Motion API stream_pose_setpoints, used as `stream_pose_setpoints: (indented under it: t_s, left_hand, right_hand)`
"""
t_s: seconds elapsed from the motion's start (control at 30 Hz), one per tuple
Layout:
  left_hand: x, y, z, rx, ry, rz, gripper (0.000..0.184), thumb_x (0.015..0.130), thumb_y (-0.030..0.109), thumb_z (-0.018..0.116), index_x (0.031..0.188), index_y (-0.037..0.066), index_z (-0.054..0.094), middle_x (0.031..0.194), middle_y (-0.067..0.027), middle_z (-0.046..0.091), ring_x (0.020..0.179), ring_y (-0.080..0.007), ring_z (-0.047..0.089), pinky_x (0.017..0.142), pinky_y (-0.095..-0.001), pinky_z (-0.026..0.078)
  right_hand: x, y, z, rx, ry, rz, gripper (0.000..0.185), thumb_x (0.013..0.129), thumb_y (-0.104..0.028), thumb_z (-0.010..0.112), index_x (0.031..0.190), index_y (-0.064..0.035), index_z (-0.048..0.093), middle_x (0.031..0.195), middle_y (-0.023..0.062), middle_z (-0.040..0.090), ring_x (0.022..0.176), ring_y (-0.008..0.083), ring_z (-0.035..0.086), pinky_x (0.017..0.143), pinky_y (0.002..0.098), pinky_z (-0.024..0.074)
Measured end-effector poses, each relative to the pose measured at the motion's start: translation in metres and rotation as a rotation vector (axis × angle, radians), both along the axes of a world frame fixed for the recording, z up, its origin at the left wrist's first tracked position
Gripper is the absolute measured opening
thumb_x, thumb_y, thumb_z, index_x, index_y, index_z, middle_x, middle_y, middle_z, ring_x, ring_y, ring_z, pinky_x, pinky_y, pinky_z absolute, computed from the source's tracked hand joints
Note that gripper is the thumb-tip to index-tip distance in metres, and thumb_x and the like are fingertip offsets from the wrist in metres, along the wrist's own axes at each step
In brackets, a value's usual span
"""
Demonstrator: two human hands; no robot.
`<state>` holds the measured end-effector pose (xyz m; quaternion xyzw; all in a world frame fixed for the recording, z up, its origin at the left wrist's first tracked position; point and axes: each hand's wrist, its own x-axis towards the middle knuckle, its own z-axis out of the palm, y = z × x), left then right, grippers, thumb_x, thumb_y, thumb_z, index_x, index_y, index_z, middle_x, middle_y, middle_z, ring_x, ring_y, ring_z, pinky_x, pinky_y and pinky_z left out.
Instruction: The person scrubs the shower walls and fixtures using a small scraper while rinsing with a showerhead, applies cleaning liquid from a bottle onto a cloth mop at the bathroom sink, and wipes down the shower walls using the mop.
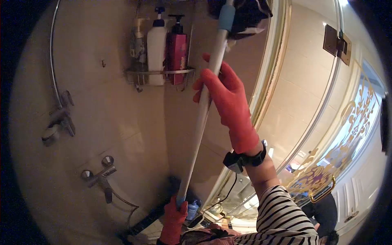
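A long white pole (200,122) with blue fittings slants upward across the view. At its top is a dark, crumpled, cloth-like head (250,18), partly cut off by the upper edge. My right hand (224,92), in a red rubber glove, has its thumb and fingers around the upper part of the pole. Low down, my left hand (174,216), also red-gloved, is closed on the blue grip at the bottom end. A black band with a small device (241,160) sits on my right wrist, below the glove.
A wire corner rack (163,72) holds pump bottles, among them a white bottle (157,49) and a red bottle (177,55). On the left wall are a hand shower (53,132) and a mixer tap (100,175). A framed glass door (322,106) stands at right; a dark-clothed person (325,212) shows beyond it.
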<state>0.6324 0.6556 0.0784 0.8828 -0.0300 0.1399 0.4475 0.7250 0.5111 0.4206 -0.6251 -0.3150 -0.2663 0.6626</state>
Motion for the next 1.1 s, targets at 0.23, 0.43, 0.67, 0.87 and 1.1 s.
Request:
stream_pose_setpoints:
  t_s: [0.23,0.43,0.67,0.87,1.1]
  left_hand:
    - [-0.023,0.026,-0.059,-0.173,-0.059,0.023,0.059,0.075,0.056,0.061,0.11,0.008,0.057,0.07,-0.0159,0.063,0.066,-0.036,0.063,0.058,-0.0435,0.051]
    - [-0.083,0.075,-0.181,0.057,0.49,0.22,0.052,0.075,0.051,0.064,0.103,0.008,0.06,0.078,-0.0156,0.064,0.075,-0.0327,0.064,0.066,-0.0412,0.05]
    - [-0.19,0.108,-0.188,-0.026,0.547,0.078,0.041,0.08,0.042,0.061,0.102,0.006,0.058,0.084,-0.0201,0.063,0.079,-0.0392,0.061,0.066,-0.0464,0.048]
    - [-0.238,0.121,-0.275,0.332,0.471,0.138,0.04,0.074,0.034,0.068,0.105,0.011,0.058,0.082,-0.0171,0.064,0.075,-0.0376,0.061,0.062,-0.0467,0.048]
    - [-0.241,0.095,-0.184,0.369,0.856,0.497,0.05,0.071,0.035,0.07,0.112,0.01,0.057,0.09,-0.0165,0.064,0.08,-0.0344,0.062,0.07,-0.0455,0.049]
  right_hand:
    - [-0.018,0.021,-0.086,-0.175,0.127,0.054,0.04,0.087,-0.011,0.06,0.123,-0.0037,0.045,0.085,0.0058,0.06,0.074,0.0127,0.06,0.066,0.0274,0.05]
    - [-0.05,0.05,-0.211,-0.367,0.449,0.046,0.037,0.082,-0.017,0.067,0.113,-0.0048,0.051,0.087,0.0043,0.06,0.082,0.0117,0.06,0.072,0.0273,0.0495]
    - [-0.065,0.038,-0.372,-0.404,0.777,0.036,0.034,0.082,-0.021,0.068,0.106,-0.0041,0.052,0.09,0.0052,0.061,0.084,0.0144,0.059,0.075,0.0299,0.0489]
    - [-0.055,0.037,-0.426,-0.118,0.899,0.199,0.03,0.085,-0.012,0.061,0.107,-0.0011,0.045,0.086,0.0084,0.061,0.079,0.0183,0.06,0.072,0.0313,0.0491]
    - [-0.009,0.093,-0.419,0.053,1.123,0.417,0.022,0.088,-0.02,0.057,0.098,-0.0023,0.048,0.076,0.009,0.059,0.067,0.0208,0.059,0.063,0.0319,0.0487]
